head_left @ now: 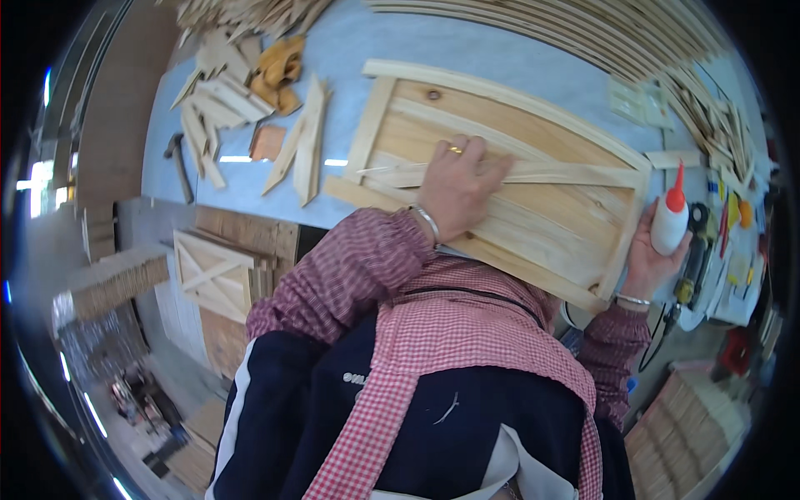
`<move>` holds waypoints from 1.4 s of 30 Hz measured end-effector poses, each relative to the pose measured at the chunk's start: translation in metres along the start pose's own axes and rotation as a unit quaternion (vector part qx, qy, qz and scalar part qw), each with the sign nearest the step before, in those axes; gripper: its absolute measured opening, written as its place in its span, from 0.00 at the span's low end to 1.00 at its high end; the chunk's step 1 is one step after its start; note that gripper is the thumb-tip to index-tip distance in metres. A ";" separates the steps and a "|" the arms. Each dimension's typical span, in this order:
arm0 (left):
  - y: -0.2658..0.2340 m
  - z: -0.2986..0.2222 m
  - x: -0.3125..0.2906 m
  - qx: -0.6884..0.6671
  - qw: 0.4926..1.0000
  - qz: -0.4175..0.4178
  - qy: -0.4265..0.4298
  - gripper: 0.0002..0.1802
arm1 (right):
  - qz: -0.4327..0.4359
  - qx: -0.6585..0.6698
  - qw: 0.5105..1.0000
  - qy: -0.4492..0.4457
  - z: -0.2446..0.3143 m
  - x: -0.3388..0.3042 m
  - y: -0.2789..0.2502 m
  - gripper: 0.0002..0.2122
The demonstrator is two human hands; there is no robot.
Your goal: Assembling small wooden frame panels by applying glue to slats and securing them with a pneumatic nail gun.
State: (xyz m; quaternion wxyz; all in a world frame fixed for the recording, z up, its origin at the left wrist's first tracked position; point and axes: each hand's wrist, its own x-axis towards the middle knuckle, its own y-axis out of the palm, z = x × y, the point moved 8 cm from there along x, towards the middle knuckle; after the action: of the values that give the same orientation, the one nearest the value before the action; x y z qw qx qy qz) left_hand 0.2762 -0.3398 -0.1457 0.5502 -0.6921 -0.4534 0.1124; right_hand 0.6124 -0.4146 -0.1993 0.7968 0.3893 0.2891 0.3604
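Observation:
A rectangular wooden panel (550, 225) with a raised frame lies on the table in front of me. A pale wooden strip (575, 173) runs slantwise across it. My left hand (465, 185) is over the panel's middle, fingers bent and closed on this strip, the fingertips partly hidden. Beyond the panel's right edge, my right hand (652, 260) is wrapped round a white squeeze bottle (669, 227) with a red pointed nozzle, which points up and away from me.
Loose wooden strips (307, 142), a hammer (178, 167) and orange-yellow gloves (277, 73) lie on the blue-grey table (342, 100) at left. Long slats (550, 29) line the far side. Tools (698, 218) crowd the right. Finished-looking panels (212, 273) stand stacked at lower left.

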 end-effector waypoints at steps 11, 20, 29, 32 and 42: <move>0.001 0.002 -0.012 -0.032 0.999 -0.035 -0.003 0.21 | -0.013 -0.020 1.000 -0.008 0.001 0.004 -0.007 0.27; 0.005 0.009 -0.014 -0.100 0.994 -0.029 -0.025 0.19 | -0.014 -0.037 0.999 -0.011 0.002 0.005 -0.004 0.27; -0.003 0.024 -0.012 -0.260 0.962 -0.060 -0.051 0.19 | -0.024 -0.042 0.999 -0.004 0.003 0.004 -0.007 0.26; -0.032 0.055 -0.022 -0.283 0.951 -0.089 -0.084 0.19 | -0.011 -0.040 0.999 0.007 0.005 0.002 -0.007 0.27; -0.151 0.179 -0.087 0.198 0.978 -0.007 -0.060 0.19 | 0.007 -0.067 0.997 0.032 0.005 -0.016 0.006 0.27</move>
State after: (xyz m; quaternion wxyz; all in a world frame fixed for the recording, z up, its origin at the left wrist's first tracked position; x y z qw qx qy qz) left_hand 0.0341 -0.2899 -0.1116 0.6492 -0.5583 -0.4590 0.2370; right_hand 0.6051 -0.4274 -0.1887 0.8087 0.3250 0.2871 0.3973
